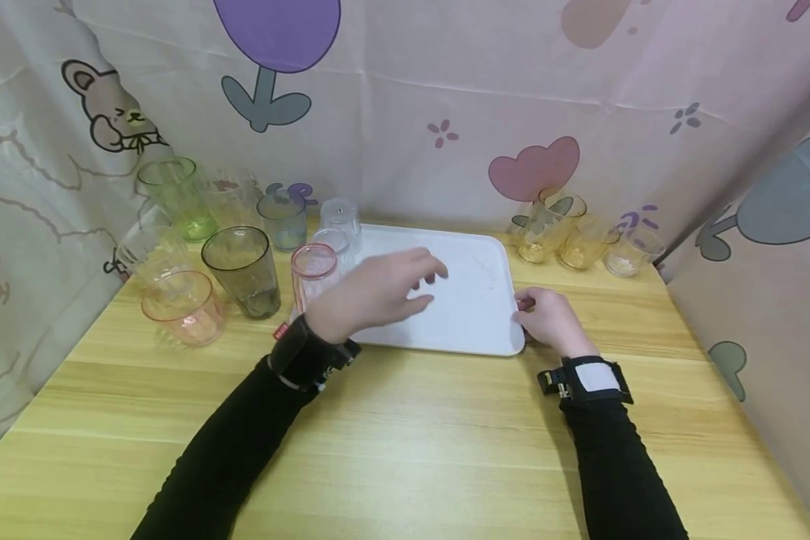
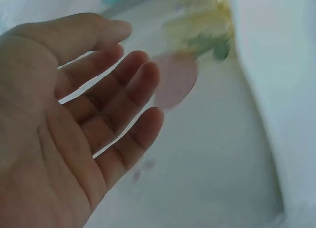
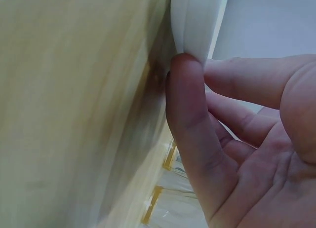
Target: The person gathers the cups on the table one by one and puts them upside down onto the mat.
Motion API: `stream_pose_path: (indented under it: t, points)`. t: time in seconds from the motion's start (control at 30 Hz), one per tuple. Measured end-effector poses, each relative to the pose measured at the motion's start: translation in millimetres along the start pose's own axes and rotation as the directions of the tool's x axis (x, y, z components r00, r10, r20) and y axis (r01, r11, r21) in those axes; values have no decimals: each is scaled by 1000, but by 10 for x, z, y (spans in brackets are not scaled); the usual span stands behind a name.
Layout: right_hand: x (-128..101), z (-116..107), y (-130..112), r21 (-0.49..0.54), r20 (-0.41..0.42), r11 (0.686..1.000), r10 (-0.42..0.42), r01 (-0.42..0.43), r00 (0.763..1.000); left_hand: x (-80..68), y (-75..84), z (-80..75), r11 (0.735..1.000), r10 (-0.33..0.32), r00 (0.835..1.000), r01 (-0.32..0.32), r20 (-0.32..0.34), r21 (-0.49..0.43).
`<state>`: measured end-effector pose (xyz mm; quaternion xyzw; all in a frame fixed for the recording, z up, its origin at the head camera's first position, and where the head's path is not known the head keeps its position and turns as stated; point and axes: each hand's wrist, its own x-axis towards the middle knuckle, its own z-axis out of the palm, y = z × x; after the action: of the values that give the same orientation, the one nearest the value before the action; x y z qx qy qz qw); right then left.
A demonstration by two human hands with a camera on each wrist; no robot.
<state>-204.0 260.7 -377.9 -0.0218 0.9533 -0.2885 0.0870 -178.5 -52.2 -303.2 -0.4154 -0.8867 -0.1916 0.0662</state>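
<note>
Tray [image 1: 472, 300], centre frame: stiff, light, likely slick plastic; right hand [image 1: 553, 321] pinches its rim, left hand [image 1: 378, 292] hovers released.

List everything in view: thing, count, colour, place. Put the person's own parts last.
tray: one, white, middle of the table, bare.
cups on the left: about nine, clear, green, grey-blue, dark grey and pink, clustered left of the tray; the pink-rimmed cup stands at the tray's left edge.
cups on the right: three or four, yellow and clear, by the tray's far right corner, some tilted.
table: one, light wood.
curtain: pale, printed with tulips and a bear, behind and at both sides.
sleeves: two, black, with a wrist strap on each.
left hand: fingers spread and relaxed, over the tray, holding nothing.
right hand: fingers touch the tray's near right edge.
</note>
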Motion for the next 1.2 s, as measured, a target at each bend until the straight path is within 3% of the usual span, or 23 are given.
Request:
stream_pose_path:
  t: [0.1, 0.27, 0.5, 0.67, 0.8, 0.93, 1.13, 1.2]
  points:
    - [10, -5, -4, 5, 2, 1000, -3, 3, 1000, 76, 61, 199, 999, 16, 993, -19, 114, 29]
    - [29, -18, -3, -30, -20, 999, -33, 32, 999, 141, 113, 451, 999, 2, 966, -14, 259, 44]
    - [38, -53, -1, -48, -59, 997, -62, 59, 996, 148, 113, 621, 997, -42, 942, 19, 334, 72]
    - [39, -85, 16, 11, -200, 996, -81, 85, 976, 145, 114, 680, 998, -48, 936, 28, 348, 62]
    - [54, -136, 43, 115, -410, 985, -71, 129, 909, 143, 113, 718, 997, -47, 936, 24, 348, 70]
    - [93, -228, 105, 213, -588, 967, 15, 137, 809, 146, 108, 746, 996, -65, 931, 36, 359, 86]
    - [177, -420, 353, 334, -740, 935, 180, 121, 648, 155, 121, 777, 995, -79, 925, 49, 373, 88]
    - [202, -483, 462, 372, -749, 922, 231, 106, 620, 155, 130, 782, 995, -80, 925, 49, 372, 92]
